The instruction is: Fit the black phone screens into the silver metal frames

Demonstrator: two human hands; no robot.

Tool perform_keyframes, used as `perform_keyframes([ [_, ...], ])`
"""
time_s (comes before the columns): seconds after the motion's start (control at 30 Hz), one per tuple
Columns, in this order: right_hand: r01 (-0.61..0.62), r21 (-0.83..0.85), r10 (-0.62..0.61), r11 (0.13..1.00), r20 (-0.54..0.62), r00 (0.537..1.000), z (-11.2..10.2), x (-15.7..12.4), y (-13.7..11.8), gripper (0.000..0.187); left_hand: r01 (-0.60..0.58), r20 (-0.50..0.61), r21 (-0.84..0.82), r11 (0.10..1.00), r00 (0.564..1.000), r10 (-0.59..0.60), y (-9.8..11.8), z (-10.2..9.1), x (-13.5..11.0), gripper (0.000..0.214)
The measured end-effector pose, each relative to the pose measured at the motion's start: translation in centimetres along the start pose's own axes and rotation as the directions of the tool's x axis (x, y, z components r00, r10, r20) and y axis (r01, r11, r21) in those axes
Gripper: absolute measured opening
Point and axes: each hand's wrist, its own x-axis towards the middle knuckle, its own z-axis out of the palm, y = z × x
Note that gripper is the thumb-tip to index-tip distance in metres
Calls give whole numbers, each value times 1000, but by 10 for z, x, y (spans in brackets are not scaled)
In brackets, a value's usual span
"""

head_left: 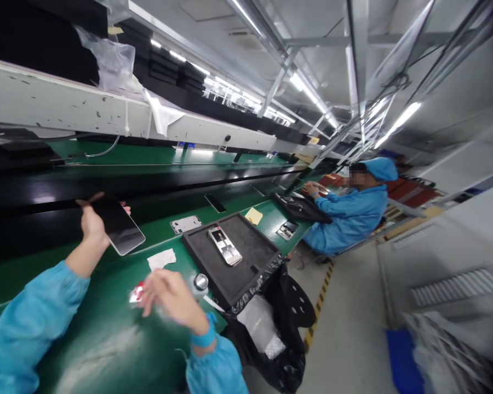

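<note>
My left hand [92,224] is closed around a smartphone [121,227] with a dark glass face and a pale rim. The phone is tilted, held above the bench's left part. Slightly smeared by motion, my right hand [172,295] reaches over the green mat with its fingers stretched out. At its fingertips is a small red-and-clear packet [136,294]; whether they touch I cannot tell. A crumpled white wipe [161,259] lies just beyond that hand. Beside its knuckles stands a bottle with a metal cap [200,282].
A black foam tray [246,241] carries an opened phone [225,246]. Behind it are a white phone frame [186,224], a dark phone panel [215,203] and a yellow note [253,215]. A black bag [285,323] hangs at the bench edge. A co-worker [349,213] in blue sits farther along.
</note>
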Motion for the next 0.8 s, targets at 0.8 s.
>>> perform_keyframes([
  [0.8, -504, -567, -256, 652, -790, 558, -269, -29, 110, 64, -663, 595, 723, -196, 741, -310, -205, 63, 69, 85],
])
